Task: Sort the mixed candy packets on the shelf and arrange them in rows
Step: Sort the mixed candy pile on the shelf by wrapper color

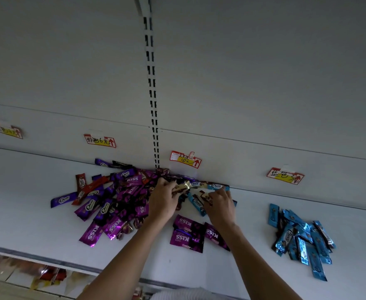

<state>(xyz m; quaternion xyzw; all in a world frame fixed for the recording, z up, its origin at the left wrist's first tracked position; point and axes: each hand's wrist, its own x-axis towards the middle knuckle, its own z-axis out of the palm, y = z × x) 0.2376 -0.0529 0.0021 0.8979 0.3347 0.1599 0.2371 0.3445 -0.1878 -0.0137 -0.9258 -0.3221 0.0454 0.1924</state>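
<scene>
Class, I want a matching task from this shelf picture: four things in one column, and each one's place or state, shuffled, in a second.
1 blue Choco heap
2 purple KISS group
3 left hand
4 right hand

A grips a pale gold-ended packet
B between the forearms
C far right on the shelf
D pinches a brown-and-white packet

Pairs: 1-C, 2-B, 3-A, 4-D

We saw purple KISS packets point(187, 233) with white lettering and shiny blue Choco bars point(303, 241). The price tags point(185, 159) were red and yellow.
</scene>
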